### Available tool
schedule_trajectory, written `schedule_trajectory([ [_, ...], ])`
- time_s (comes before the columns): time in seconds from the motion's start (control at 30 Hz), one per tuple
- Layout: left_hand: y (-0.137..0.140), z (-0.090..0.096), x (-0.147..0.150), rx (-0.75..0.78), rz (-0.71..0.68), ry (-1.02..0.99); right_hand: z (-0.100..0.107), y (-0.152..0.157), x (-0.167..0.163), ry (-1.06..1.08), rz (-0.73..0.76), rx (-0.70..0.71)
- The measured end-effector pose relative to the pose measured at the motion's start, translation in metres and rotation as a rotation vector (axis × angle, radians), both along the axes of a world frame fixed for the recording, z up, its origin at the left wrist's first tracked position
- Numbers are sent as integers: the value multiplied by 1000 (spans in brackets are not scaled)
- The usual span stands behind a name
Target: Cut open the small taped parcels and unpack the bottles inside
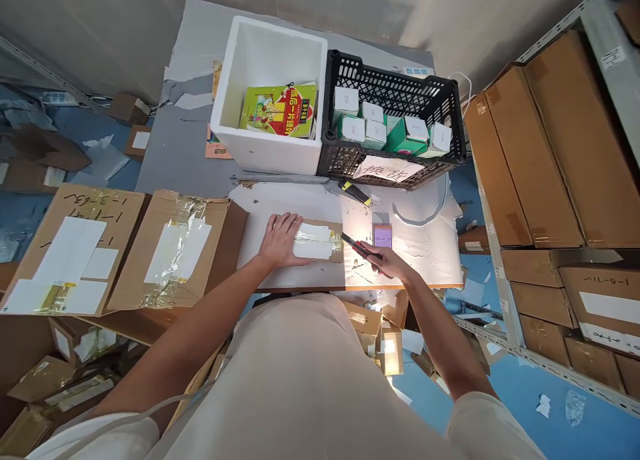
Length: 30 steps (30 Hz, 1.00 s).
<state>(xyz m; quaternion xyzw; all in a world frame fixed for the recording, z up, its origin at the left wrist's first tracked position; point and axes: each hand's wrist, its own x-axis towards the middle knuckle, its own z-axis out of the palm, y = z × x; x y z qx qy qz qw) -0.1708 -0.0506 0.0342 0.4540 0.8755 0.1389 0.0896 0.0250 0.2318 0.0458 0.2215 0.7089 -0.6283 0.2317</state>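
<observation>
A small taped cardboard box (325, 252) with a white label lies on the table in front of me. My left hand (283, 239) presses flat on its left end, fingers spread. In my right hand (393, 263) is a box cutter (361, 248), gripped with its tip at the box's right end, over the tape. Whether the blade is in the tape is too small to tell. Just right of the cutter lies a small device (383, 236) with a lit purple screen. A second, black and yellow box cutter (356, 193) rests farther back.
Behind the box stand a white foam bin (270, 155) with colourful books and a black crate (395, 70) of green-and-white boxes. Large taped cartons (173, 247) sit at the left. A metal shelf (493, 247) of cartons borders the right. A curved pale strip (425, 221) lies on the table.
</observation>
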Motion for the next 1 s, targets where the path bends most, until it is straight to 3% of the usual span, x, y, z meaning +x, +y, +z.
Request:
schedule_trajectory([
  [0.2, 1, -1, -2, -8, 23, -1, 2, 3, -2, 14, 30, -57],
  [0.57, 1, 1, -2, 2, 15, -11, 15, -14, -7, -15, 65, 8],
  [1.0, 1, 3, -2, 11, -20, -5, 12, -34, 10, 27, 18, 43],
])
